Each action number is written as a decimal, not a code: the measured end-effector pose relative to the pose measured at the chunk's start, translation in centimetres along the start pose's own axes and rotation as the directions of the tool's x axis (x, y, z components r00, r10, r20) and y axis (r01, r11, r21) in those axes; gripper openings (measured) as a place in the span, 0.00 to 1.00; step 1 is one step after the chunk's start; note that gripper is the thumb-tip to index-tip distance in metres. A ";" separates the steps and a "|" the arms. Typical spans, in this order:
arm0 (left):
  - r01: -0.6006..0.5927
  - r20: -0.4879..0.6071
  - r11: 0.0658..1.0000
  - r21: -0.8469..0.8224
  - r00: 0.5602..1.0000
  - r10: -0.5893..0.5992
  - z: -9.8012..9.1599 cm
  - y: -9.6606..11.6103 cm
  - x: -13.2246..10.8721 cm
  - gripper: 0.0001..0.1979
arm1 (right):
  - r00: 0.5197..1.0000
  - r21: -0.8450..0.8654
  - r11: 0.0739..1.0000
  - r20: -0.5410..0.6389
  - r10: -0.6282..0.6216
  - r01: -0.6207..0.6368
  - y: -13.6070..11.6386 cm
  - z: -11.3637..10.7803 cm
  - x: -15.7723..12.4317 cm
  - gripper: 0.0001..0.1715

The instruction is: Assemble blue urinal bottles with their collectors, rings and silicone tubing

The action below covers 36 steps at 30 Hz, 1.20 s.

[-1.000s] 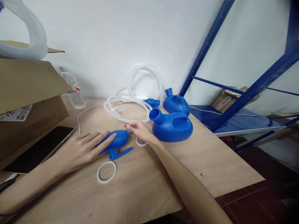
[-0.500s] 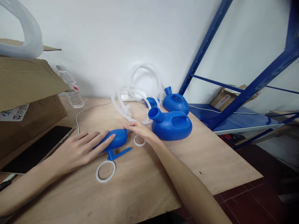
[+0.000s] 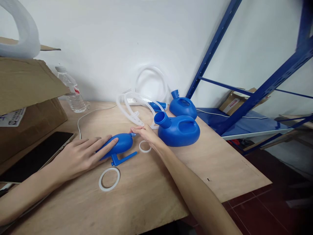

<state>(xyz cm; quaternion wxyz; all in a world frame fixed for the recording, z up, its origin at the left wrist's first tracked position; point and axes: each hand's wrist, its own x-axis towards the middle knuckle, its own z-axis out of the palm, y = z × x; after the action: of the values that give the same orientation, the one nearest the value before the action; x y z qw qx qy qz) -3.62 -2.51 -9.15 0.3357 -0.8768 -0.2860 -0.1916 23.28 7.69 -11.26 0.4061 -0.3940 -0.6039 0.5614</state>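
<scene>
My left hand (image 3: 84,153) is wrapped over a smooth, rounded blue plastic piece (image 3: 123,143) with a narrow nozzle, holding it down on the table; its left end is hidden under my fingers. My right hand (image 3: 146,135) has thumb and fingers pressed together beside the nozzle. What they pinch, if anything, is hard to make out. A clear plastic tube (image 3: 126,112) loops behind and ends close to these fingers. In front of the blue piece lies an L-shaped blue plastic part (image 3: 124,159). A large white ring (image 3: 100,181) and a smaller white ring (image 3: 140,147) lie flat nearby.
Two blue jugs with handles, a nearer one (image 3: 181,137) and a farther one (image 3: 183,107), stand on the right. A power strip (image 3: 133,101) sits by the wall. Leftward are a phone (image 3: 36,156), a water bottle (image 3: 74,94) and a cardboard box (image 3: 31,127). Blue shelving (image 3: 244,122) adjoins the table.
My right fingertips have shifted slightly up off the nozzle, so its tip shows more. My left hand keeps its hold. The whole view has drifted a little.
</scene>
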 end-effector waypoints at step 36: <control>0.719 0.641 -0.146 -0.680 0.485 -0.595 -1.3 0.5 2.1 0.21 | 0.877 -0.934 0.174 0.214 -0.431 0.313 -1.5 1.9 -1.2 0.18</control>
<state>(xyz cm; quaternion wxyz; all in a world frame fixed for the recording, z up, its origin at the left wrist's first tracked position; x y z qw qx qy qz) -1.91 -2.95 -7.33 -0.3887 -0.6266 -0.5387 -0.4075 21.91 5.78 -9.92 0.2427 -0.4236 -0.8714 -0.0483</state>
